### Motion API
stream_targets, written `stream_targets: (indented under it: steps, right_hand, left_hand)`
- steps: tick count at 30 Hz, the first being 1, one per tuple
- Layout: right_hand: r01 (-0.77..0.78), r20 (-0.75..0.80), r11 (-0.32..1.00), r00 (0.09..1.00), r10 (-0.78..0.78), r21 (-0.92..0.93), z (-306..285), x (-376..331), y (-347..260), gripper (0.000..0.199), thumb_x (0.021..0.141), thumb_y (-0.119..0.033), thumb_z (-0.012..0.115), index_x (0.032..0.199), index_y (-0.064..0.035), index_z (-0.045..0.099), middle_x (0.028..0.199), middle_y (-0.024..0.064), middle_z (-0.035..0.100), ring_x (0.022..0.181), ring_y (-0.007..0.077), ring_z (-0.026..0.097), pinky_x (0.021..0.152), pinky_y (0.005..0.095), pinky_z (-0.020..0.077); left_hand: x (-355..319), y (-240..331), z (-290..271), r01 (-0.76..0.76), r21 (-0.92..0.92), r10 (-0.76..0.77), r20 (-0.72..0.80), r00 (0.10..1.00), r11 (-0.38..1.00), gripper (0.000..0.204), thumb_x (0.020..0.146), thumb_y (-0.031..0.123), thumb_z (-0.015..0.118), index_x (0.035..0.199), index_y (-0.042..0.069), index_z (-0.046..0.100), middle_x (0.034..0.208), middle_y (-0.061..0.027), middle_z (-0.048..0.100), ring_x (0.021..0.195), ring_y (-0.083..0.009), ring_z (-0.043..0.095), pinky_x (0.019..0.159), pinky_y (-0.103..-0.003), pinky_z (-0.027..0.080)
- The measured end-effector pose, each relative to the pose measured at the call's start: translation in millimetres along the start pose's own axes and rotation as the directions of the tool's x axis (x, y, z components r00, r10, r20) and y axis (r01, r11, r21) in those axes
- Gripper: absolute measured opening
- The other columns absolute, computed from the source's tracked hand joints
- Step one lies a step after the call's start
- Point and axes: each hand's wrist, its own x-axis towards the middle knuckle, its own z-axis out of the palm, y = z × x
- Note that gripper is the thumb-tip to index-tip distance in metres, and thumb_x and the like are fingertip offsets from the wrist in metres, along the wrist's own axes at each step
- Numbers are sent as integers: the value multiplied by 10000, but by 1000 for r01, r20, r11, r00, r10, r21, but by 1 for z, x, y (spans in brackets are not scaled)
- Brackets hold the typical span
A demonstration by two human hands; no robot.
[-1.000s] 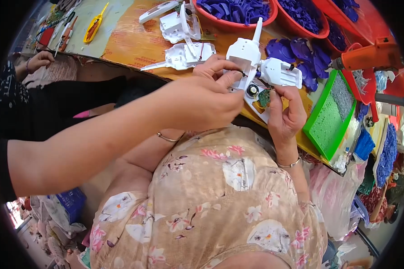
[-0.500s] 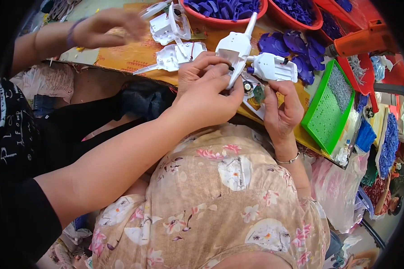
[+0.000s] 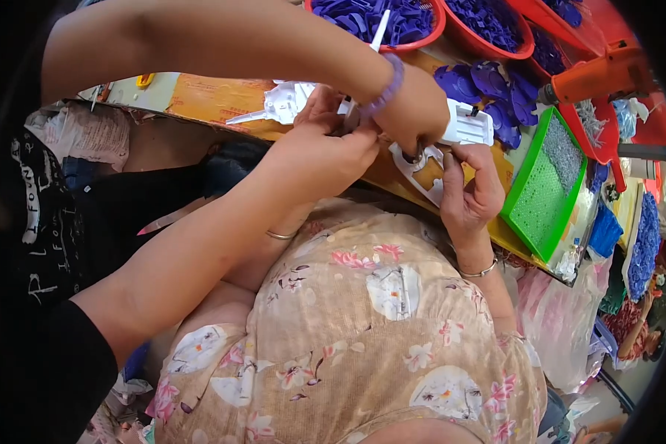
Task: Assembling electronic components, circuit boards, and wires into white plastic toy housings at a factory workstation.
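Observation:
My left hand [image 3: 317,107] is curled at the near edge of the table, largely covered by a co-worker's hand [image 3: 333,152]. Its fingers seem closed on a white plastic housing, whose long nozzle [image 3: 380,31] sticks out beyond the co-worker's arm. My right hand [image 3: 472,185], thumb against bent forefinger, pinches the edge of a white half-shell [image 3: 431,189] low over the table. Into that half-shell reaches the co-worker's other hand [image 3: 414,111], a purple bracelet on its wrist; a small round part shows at its fingertips. Another white housing piece [image 3: 470,124] lies just beyond my right hand.
A white nozzle-ended housing [image 3: 285,102] lies to the left. Red baskets [image 3: 440,29] of purple parts stand at the back, with loose purple pieces [image 3: 503,122] before them. On the right are a green tray [image 3: 536,214] of small metal pieces and an orange power driver [image 3: 596,78].
The co-worker's braceleted arm has swung in from the left across the table to the half-shell at my right hand. It now covers most of the white housing. My hands stay about where they were.

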Motion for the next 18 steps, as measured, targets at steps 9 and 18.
stream_targets:
  steps: [9, 18]
  right_hand:
    - [-9, -27, 988, 1000, 13, 157, -6, 1, -2, 184, 839, 73, 557, 1021, 51, 537, 916, 103, 556, 832, 162, 525, 776, 268, 428]
    - [20, -22, 986, 1000, -17, 164, -7, -5, -7, 167, 844, 51, 555, 1008, 37, 529, 909, 110, 555, 835, 178, 525, 778, 282, 426]
  left_hand:
    - [-19, -40, -25, 314, -673, -252, 191, 949, 670, 326, 860, 202, 501, 1136, 29, 510, 1164, -130, 552, 977, -238, 602, 818, -327, 516]
    - [27, -70, -42, 436, -887, -236, 461, 855, -154, 514, 941, 466, 394, 1249, 56, 429, 1191, -173, 554, 911, -301, 641, 719, -399, 558]
